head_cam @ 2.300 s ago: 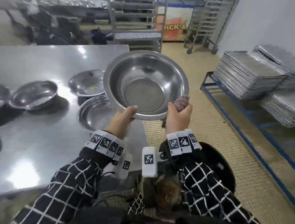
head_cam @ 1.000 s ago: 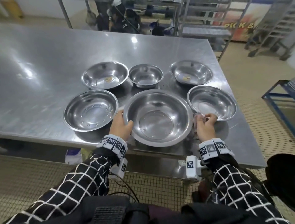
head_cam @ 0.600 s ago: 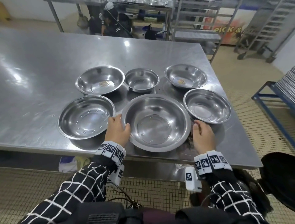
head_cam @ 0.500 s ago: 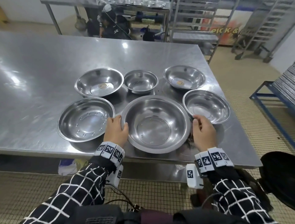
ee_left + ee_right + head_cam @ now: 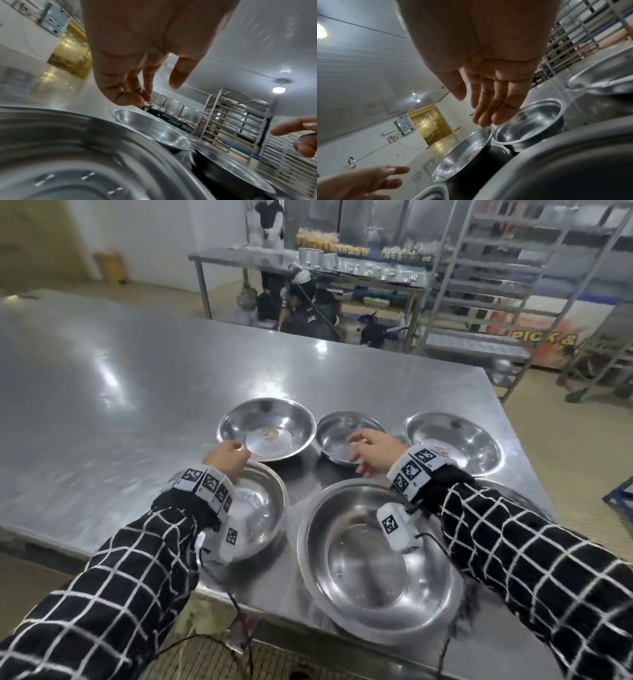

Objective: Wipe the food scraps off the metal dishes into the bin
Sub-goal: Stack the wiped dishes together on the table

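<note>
Several metal bowls stand on the steel table [image 5: 137, 392]. The back-left bowl [image 5: 267, 429] and the back-right bowl [image 5: 455, 440] each hold a small food scrap. My left hand [image 5: 226, 458] hovers at the back-left bowl's near rim [image 5: 154, 128], fingers relaxed and holding nothing [image 5: 155, 90]. My right hand [image 5: 370, 450] hangs with fingers spread over the small middle bowl [image 5: 342, 433], also holding nothing [image 5: 473, 108]. The large bowl [image 5: 370, 559] sits at the table's front edge below my right wrist. No bin is in view.
A front-left bowl [image 5: 260, 508] lies under my left wrist. My right sleeve [image 5: 513, 542] covers the front-right bowl. Beyond the table stand a tall wire rack [image 5: 496, 285] and a steel counter [image 5: 308, 268] with a person crouched before it.
Both hands have let go of the large bowl, now resting on the table, and have moved forward to the back row. The right hand no longer holds the cloth.
</note>
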